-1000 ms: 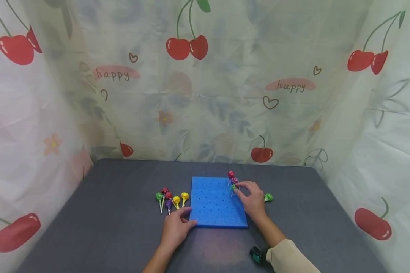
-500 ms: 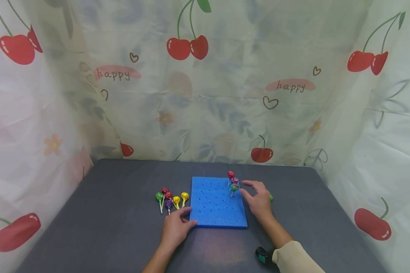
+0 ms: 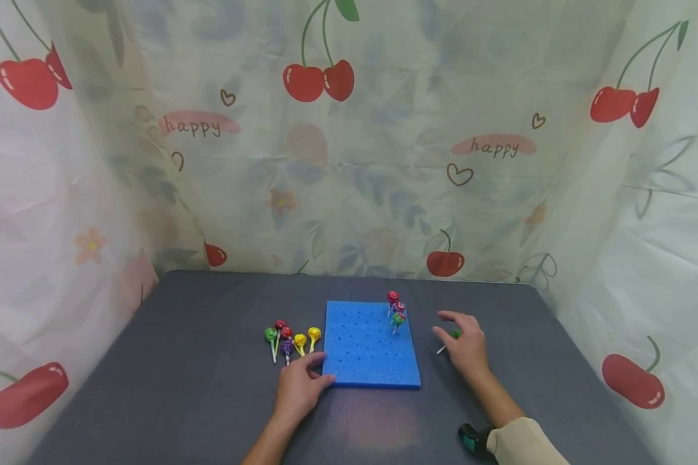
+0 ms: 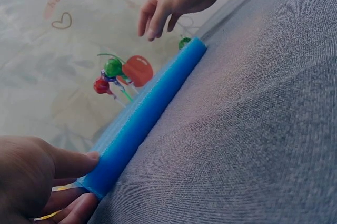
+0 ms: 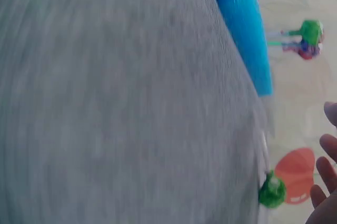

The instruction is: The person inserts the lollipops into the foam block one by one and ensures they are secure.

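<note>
A blue foam board [image 3: 372,361] with rows of small holes lies on the table. My left hand [image 3: 301,387] grips its near left corner, the thumb [image 4: 79,163] at the front edge and the fingers round the side. Red [image 3: 393,297], purple-red [image 3: 399,308] and green [image 3: 398,319] lollipops stand in the board at its far right. Right of the board, my right hand [image 3: 466,342] hovers with thumb and fingers apart, just above a loose green lollipop [image 5: 272,191]. In the head view that hand partly hides the lollipop; its white stick [image 3: 441,350] shows.
Left of the board lie several loose lollipops: green [image 3: 271,334], red [image 3: 287,332], purple [image 3: 287,347] and yellow [image 3: 315,334]. A dark grey cloth [image 3: 209,361] covers the table. Patterned curtains [image 3: 372,194] enclose the back and sides.
My right hand has let go of the green lollipop standing in the board and moved right, over the loose green one. My left hand has stayed at the board's corner.
</note>
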### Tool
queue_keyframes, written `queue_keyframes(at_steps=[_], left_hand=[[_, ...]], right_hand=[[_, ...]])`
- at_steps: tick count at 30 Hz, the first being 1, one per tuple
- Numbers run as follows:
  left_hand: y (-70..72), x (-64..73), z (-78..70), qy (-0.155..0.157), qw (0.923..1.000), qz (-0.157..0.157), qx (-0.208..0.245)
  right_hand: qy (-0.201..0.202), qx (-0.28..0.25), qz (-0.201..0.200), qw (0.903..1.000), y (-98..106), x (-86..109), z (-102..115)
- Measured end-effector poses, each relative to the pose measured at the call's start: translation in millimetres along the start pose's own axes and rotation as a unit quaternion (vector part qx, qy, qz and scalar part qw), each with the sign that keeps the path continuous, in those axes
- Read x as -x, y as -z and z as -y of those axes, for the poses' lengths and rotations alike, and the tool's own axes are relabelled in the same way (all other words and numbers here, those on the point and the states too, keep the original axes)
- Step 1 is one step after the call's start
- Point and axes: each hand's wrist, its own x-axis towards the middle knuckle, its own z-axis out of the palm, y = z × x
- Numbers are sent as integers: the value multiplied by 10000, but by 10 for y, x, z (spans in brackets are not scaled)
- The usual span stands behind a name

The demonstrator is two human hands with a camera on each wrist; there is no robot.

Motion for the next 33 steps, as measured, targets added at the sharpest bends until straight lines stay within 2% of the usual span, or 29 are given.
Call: queue_keyframes(at_steps=[6,14,18,23,26,33], left_hand=[[2,-7,10,70,10000,37,8],[3,-9,17,101,9999,26,-4],[4,-7,15,114,9999,32,-5],[-3,-12,20,107,9999,50,-20],[-4,-11,16,73,10000,24,-44],[1,-4,-2,46,10000,1,-40]], right_hand=[[-25,170,129,9998,105,23,-136],[-637,347,641,9953,198,43,-207],[-1068,458,1017,9880,238,23,-236],[-1582,702,1518,9731,266,1,-292],[-1622,801,1618,9701,267,-6,-312],[-1471,843,1555,9732,274,-32,-306]])
